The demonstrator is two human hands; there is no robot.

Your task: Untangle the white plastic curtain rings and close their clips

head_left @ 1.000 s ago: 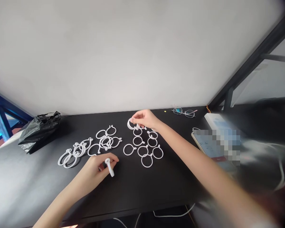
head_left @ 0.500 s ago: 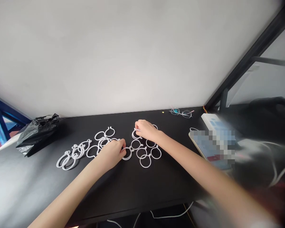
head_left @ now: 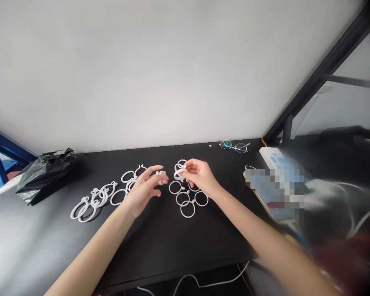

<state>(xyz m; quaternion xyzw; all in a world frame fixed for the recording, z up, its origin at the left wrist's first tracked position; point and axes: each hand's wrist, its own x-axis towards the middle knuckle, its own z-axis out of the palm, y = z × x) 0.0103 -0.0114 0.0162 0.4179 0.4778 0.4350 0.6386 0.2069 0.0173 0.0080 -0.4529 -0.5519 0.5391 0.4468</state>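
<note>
My left hand (head_left: 144, 187) has a white plastic ring (head_left: 161, 178), seen nearly edge-on, at its fingertips above the black desk. Its other fingers are spread. My right hand (head_left: 200, 174) pinches another white ring (head_left: 180, 172) between thumb and fingers. More rings of this kind, each with a small knobbed tab, lie around both hands. Below my right hand is a loose group of rings (head_left: 188, 209). Partly under my left hand sits a second group (head_left: 118, 197), and an overlapping pile (head_left: 86, 209) is farther left.
A crumpled black plastic bag (head_left: 49, 172) rests on the desk (head_left: 172, 246) at the left. Eyeglasses (head_left: 233, 146) lie near the wall. A flat device or booklet, partly pixelated, and a white box (head_left: 269, 154) stand at the right. White cables (head_left: 216, 283) hang below the front edge.
My left hand has lifted from the desk with the ring that lay beside it, its fingers spreading. My right hand has turned and raised its ring from the group.
</note>
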